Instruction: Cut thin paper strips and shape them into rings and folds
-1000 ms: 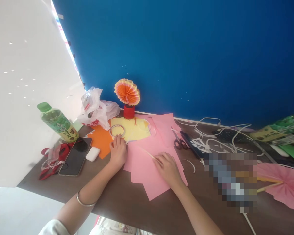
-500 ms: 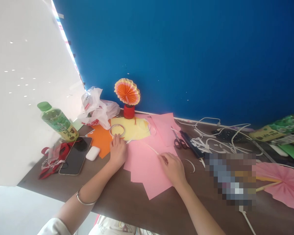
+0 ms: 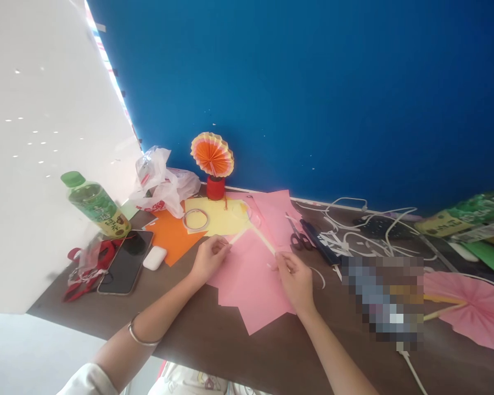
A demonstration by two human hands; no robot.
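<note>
A narrow pale strip (image 3: 265, 239) rises above the pink paper sheets (image 3: 251, 296) and bends over at its top. My right hand (image 3: 295, 278) pinches its lower right end between thumb and fingers. On the other side my left hand (image 3: 211, 257) is closed in a pinch at the strip's left end, over the left edge of the pink paper. Whether it is plain paper or tape I cannot make out. Beyond my left hand lie yellow paper (image 3: 218, 211) with a clear tape roll (image 3: 196, 219) on it, and orange paper (image 3: 170, 236).
Dark scissors (image 3: 300, 240) lie right of the pink paper beside white cables (image 3: 389, 236). A pleated paper fan (image 3: 212, 155) stands at the back. At left are a phone (image 3: 125, 263), a white earphone case (image 3: 155, 258) and a green-capped bottle (image 3: 94, 203). A pink fan (image 3: 477, 307) lies far right.
My left hand has moved from near the tape roll towards me and right, to the strip's other end. The strip is now lifted and bent between both hands. My right hand shifted slightly.
</note>
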